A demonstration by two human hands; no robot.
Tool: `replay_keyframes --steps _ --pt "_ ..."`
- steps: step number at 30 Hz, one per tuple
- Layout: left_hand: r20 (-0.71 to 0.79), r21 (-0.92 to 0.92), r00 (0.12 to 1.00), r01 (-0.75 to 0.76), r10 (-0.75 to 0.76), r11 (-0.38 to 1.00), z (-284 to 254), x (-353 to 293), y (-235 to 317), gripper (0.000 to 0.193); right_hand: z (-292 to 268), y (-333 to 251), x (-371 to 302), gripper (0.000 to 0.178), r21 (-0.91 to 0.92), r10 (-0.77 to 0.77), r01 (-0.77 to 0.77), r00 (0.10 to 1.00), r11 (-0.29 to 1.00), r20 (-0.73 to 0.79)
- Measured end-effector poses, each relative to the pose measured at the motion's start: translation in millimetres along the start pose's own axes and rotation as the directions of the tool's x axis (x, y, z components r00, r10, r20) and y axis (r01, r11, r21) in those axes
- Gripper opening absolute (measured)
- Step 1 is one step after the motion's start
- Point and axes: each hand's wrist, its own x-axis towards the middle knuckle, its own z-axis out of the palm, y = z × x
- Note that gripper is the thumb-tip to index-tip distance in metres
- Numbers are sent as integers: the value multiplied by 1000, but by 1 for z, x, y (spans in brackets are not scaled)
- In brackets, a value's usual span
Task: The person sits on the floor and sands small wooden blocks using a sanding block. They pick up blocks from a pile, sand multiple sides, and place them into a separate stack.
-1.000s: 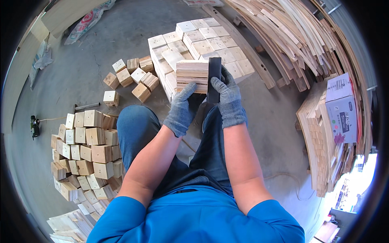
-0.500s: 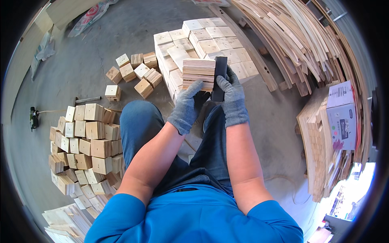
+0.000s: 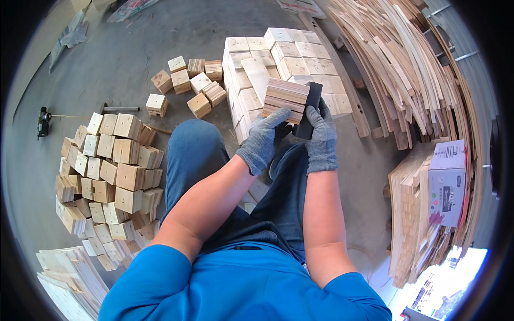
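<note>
A: Wooden block (image 3: pixel 285 100) (layered slats) held above the knees, left hand (image 3: pixel 262 143) gripping its underside.
B: Right hand (image 3: pixel 321 140) presses a black sanding block (image 3: pixel 309 109) against its right edge. Concrete floor (image 3: pixel 107 69); stacked blocks (image 3: pixel 284 64) just beyond.

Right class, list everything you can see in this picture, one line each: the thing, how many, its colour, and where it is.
stack of thin boards: one, pale wood, held up in both hands
dark block: one, black, against the stack's right side
stacked blocks: many, pale wood, ahead on the floor
loose blocks: about eight, tan, on the floor, ahead left
heap of blocks: many, tan, left of the knee
wood strips: large pile, pale, right side
cardboard box: one, grey-white, on planks at right
small tool: one, dark, far left
floor: grey concrete
left hand: grey glove, grip on stack
right hand: grey glove, on dark block
</note>
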Motion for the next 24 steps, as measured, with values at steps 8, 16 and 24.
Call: replay_keyframes --steps 8,16,24 --pt "-29 9 1000 7 -7 1000 0 -2 0 48 -1 -1 1 55 -52 27 -28 1000 998 -13" --pt "-29 4 1000 2 -2 1000 -4 1 0 48 4 -4 -2 56 -37 40 -40 999 999 -3" --pt "38 -60 999 -17 19 998 2 -3 5 50 0 -2 0 55 27 33 -31 995 999 -89"
